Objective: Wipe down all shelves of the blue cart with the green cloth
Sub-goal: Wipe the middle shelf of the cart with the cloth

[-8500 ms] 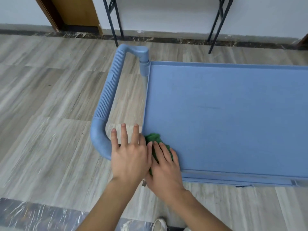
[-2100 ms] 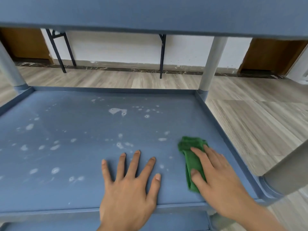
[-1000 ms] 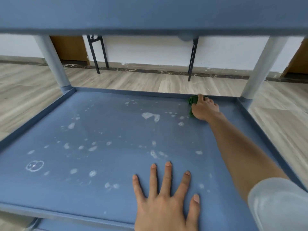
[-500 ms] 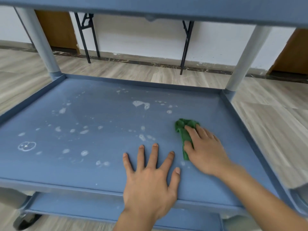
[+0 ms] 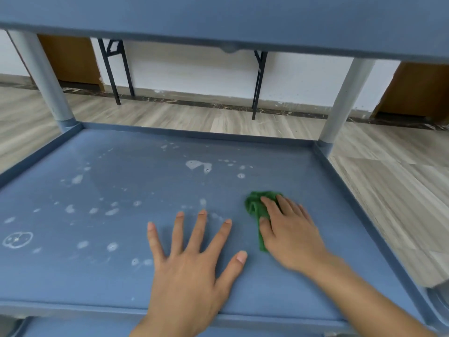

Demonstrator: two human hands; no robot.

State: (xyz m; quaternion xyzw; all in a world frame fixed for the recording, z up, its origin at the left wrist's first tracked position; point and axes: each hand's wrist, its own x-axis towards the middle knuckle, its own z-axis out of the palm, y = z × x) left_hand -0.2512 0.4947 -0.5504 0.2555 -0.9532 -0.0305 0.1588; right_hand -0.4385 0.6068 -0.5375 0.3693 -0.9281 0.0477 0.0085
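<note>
The person is leaning both hands on a shelf [image 5: 116,283] of the blue cart [image 5: 218,18]. The left hand [image 5: 189,271] is lying flat near the shelf's front edge, its fingers [image 5: 178,229] spreading wide and holding nothing. The right hand [image 5: 291,237], slightly blurred, is pressing the green cloth [image 5: 255,207] down onto the shelf, toward the shelf's right rim. Its fingers are lying fairly straight across the bunched cloth, the thumb resting alongside. The cloth is poking out beyond those fingers toward the shelf's back and trailing under the palm. White spots [image 5: 198,164] are dotting the shelf's left and middle parts.
</note>
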